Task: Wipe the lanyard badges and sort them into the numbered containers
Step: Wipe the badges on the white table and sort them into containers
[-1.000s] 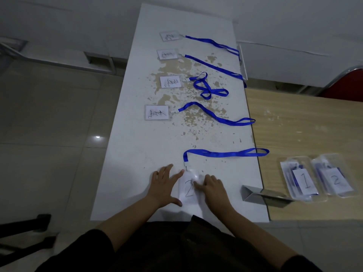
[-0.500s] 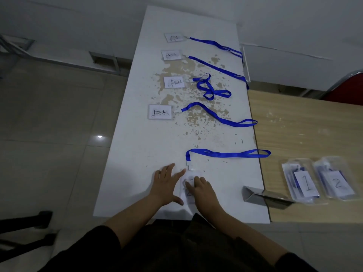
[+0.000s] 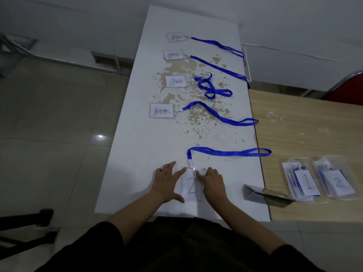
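Note:
A clear badge marked "2" [image 3: 190, 186] lies flat near the front edge of the white table [image 3: 137, 154]. Its blue lanyard [image 3: 227, 152] runs off to the right. My left hand [image 3: 167, 183] lies spread on the table, with forefinger and thumb against the badge's left side. My right hand [image 3: 213, 182] presses a small white wipe [image 3: 199, 170] onto the badge's upper right part with curled fingers. Two clear containers sit on the wooden table at the right: container 1 [image 3: 290, 162] and container 2 [image 3: 348, 168], both holding badges.
Several more badges with blue lanyards lie in a row further up the table, the nearest badge [image 3: 161, 110] ahead and to the left. A shiny metal angle piece [image 3: 263, 193] lies at the table's right edge. The table top is chipped in the middle.
My right hand slid left over the badge, covering the "2", then back to the right so the number shows again. My left hand stayed in place.

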The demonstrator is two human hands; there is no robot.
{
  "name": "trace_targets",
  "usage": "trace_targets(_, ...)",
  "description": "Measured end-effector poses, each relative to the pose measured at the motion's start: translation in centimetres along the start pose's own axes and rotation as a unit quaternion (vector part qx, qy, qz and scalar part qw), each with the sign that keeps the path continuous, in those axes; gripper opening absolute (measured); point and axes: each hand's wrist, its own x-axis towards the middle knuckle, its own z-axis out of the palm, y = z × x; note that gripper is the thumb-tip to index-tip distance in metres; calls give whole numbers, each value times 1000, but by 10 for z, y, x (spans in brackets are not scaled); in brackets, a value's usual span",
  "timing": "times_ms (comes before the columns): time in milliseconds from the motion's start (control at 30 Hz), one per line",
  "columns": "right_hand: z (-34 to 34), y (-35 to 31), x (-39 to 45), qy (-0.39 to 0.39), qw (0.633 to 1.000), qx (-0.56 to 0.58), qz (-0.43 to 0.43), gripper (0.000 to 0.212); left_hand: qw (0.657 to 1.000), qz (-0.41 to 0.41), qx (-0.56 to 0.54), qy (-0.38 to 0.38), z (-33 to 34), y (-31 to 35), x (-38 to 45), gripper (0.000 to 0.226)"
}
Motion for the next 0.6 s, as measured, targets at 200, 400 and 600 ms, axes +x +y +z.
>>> trace_targets(200, 8, -5, -36, -16, 992, 21, -120, 46, 1000, 3, -4, 0, 3, -1, 2, 119)
trace_targets(400, 3, -15, -41, -44, 990, 20, -129, 44, 1000, 6, 9, 3, 2, -2, 1, 120)
trace_targets(600, 0, -15, -28, -17, 997, 46, -61, 36, 1000, 5, 8, 1, 2, -2, 2, 120)
